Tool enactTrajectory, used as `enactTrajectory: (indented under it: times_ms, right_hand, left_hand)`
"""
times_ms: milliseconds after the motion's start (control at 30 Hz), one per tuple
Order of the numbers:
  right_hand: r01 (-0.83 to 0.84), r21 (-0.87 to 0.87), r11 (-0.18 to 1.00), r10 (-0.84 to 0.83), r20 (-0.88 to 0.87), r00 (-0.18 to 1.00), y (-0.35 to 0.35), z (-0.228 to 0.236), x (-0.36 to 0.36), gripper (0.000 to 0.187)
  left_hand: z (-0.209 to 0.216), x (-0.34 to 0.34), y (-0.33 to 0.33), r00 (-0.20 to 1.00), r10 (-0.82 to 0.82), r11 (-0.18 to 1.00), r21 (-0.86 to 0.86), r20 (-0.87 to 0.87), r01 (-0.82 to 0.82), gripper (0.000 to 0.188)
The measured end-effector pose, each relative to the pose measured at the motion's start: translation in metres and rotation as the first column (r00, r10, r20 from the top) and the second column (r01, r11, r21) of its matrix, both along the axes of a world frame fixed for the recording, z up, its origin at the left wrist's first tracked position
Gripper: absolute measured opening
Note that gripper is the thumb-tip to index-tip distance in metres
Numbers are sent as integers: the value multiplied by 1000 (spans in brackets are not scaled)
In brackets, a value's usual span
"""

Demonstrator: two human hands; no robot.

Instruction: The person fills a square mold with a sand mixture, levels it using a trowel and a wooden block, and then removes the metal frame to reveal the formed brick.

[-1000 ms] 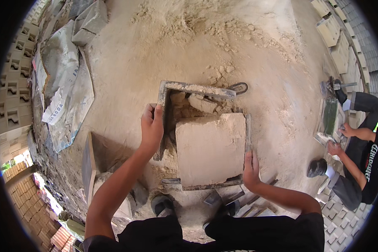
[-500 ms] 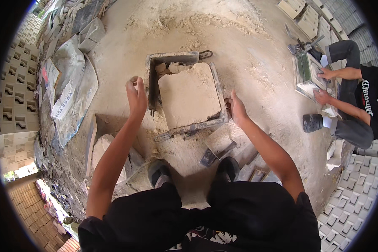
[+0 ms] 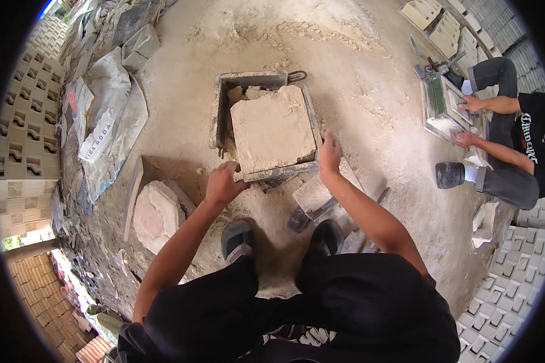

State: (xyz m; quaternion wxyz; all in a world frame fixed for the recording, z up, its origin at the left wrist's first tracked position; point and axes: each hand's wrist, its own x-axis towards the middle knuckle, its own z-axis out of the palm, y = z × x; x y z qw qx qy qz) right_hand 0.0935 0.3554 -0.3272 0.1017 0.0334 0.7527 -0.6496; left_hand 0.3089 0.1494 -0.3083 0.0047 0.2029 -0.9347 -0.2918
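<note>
A square metal mould frame (image 3: 251, 79) lies on the dusty ground before me, its left and far walls standing away from the pale block of packed powder (image 3: 272, 130) inside. Crumbled lumps fill part of the gap at the far left. My left hand (image 3: 225, 183) is closed on the frame's near left corner, where a handle is covered by the fingers. At the near right corner, my right hand (image 3: 330, 154) is closed against the frame's edge; some of its fingers are hidden. A metal loop handle (image 3: 297, 76) sticks out at the far right corner.
A rough pale block (image 3: 158, 213) leans against a board at my left. A trowel-like tool (image 3: 299, 218) and a pale slab (image 3: 321, 192) lie by my right foot. Torn sacks (image 3: 106, 115) lie at left. Another person's hands (image 3: 469, 104) work on a mould at right.
My left hand has come down from beside the left wall to the near left corner and closed there. My right hand has shifted slightly inward onto the frame's edge.
</note>
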Motion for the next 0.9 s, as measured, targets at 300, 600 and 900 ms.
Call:
enactTrajectory:
  times_ms: [300, 600, 900]
  right_hand:
    - [-16, -93, 996, 17, 11, 1000, -4, 11, 3, 45]
    - [-44, -89, 995, 59, 173, 983, 16, -20, -18, 56]
    - [-597, 339, 727, 476, 379, 794, 37, 62, -138, 75]
  left_hand:
    - [-15, 6, 9, 996, 73, 990, 126, -42, -67, 33]
    - [-16, 7, -16, 985, -75, 947, 298, -153, 119, 42]
    - [11, -12, -43, 824, 563, 346, 924, -67, -161, 34]
